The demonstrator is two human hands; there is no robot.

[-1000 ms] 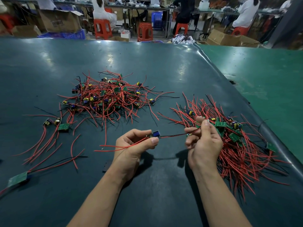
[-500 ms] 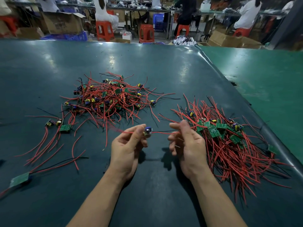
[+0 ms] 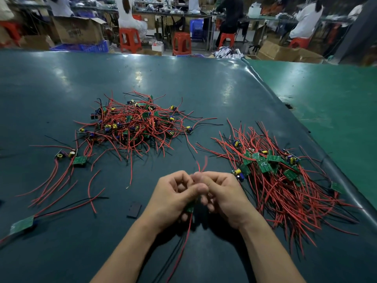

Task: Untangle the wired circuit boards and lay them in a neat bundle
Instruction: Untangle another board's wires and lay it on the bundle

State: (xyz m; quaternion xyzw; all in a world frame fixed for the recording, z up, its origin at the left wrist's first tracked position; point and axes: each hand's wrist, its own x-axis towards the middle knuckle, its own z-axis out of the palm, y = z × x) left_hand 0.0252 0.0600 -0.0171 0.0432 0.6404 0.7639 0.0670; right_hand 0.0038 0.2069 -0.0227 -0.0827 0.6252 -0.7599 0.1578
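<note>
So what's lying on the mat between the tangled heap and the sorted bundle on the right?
Mostly bare mat in the head view; only stray wire ends from the tangled heap and the bundle reach in.

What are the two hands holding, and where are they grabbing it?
Both hands hold one small circuit board with its wires. The left hand grips the green board itself; the right hand pinches the red wires beside it, their tips poking up above the fingers.

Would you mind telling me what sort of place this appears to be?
Most likely an electronics assembly workshop: a tangled pile of wired circuit boards lies on a green work mat, and behind it are red plastic stools, cardboard boxes and seated workers at benches.
</note>
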